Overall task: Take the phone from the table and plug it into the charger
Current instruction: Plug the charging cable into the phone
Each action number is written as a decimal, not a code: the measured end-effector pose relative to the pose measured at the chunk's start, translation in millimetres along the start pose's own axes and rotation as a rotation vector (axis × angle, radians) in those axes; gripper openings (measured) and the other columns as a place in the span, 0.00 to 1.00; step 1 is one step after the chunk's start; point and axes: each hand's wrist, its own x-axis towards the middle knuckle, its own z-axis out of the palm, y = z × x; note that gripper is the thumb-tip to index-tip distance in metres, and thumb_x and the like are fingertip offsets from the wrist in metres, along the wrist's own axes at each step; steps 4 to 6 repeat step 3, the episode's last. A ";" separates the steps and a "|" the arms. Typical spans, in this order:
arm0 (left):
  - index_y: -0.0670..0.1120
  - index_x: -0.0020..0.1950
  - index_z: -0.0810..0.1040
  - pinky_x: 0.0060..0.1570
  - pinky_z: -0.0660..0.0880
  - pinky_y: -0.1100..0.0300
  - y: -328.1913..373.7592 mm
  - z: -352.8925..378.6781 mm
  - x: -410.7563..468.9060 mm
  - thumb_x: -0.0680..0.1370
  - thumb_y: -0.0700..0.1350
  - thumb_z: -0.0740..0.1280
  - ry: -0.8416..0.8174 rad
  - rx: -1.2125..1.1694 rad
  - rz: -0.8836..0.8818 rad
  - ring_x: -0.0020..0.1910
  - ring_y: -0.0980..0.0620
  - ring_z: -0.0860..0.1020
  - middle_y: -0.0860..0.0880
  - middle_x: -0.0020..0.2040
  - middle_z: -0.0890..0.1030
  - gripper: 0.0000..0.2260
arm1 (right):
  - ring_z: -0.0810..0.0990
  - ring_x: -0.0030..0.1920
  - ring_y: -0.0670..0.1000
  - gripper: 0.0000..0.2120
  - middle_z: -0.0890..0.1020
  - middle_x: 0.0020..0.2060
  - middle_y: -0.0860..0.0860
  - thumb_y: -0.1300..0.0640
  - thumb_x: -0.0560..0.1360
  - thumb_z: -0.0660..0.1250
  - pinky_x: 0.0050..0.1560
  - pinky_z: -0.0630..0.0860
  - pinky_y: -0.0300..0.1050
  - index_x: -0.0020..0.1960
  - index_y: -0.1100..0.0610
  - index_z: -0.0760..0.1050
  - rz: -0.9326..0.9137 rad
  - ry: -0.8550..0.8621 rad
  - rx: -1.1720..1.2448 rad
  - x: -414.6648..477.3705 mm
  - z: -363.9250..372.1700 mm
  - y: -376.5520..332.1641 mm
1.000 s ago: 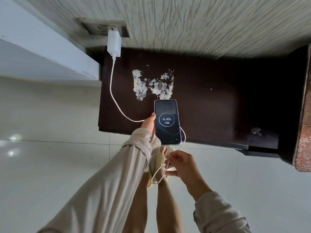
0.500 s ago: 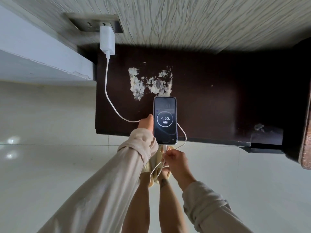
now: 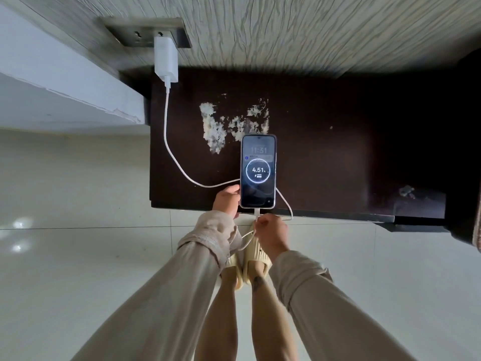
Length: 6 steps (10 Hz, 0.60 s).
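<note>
Phone (image 3: 258, 171) upright, plug end down — cabled (image 3: 166, 131)

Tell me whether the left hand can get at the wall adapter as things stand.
Probably not right away. The left hand is holding the phone at the table's near edge; the adapter sits at the far wall. The path over the table looks free once it lets go.

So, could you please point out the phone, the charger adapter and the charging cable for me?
phone (image 3: 258, 171): head view, middle of its lit screen.
charger adapter (image 3: 166, 59): head view, centre of the white body at the wall socket.
charging cable (image 3: 166, 131): head view, the stretch hanging below the adapter.
</note>
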 end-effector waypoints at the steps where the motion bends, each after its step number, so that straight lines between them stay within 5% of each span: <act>1: 0.45 0.67 0.71 0.33 0.67 0.63 -6.5 -4.9 -9.6 0.79 0.38 0.53 -0.018 0.017 -0.012 0.49 0.50 0.72 0.49 0.49 0.74 0.18 | 0.80 0.48 0.60 0.12 0.81 0.43 0.61 0.66 0.74 0.56 0.48 0.76 0.50 0.44 0.63 0.79 -0.006 -0.167 -0.080 2.9 -11.6 -1.7; 3: 0.41 0.62 0.73 0.32 0.67 0.63 -21.4 -20.0 -35.8 0.80 0.39 0.54 -0.066 0.062 -0.080 0.34 0.53 0.73 0.45 0.50 0.75 0.14 | 0.74 0.29 0.48 0.10 0.77 0.31 0.53 0.66 0.73 0.57 0.27 0.71 0.33 0.39 0.60 0.76 0.010 -0.269 -0.092 -19.4 -46.4 12.6; 6: 0.41 0.62 0.73 0.32 0.67 0.63 -21.4 -20.0 -35.8 0.80 0.39 0.54 -0.066 0.062 -0.080 0.34 0.53 0.73 0.45 0.50 0.75 0.14 | 0.74 0.29 0.48 0.10 0.77 0.31 0.53 0.66 0.73 0.57 0.27 0.71 0.33 0.39 0.60 0.76 0.010 -0.269 -0.092 -19.4 -46.4 12.6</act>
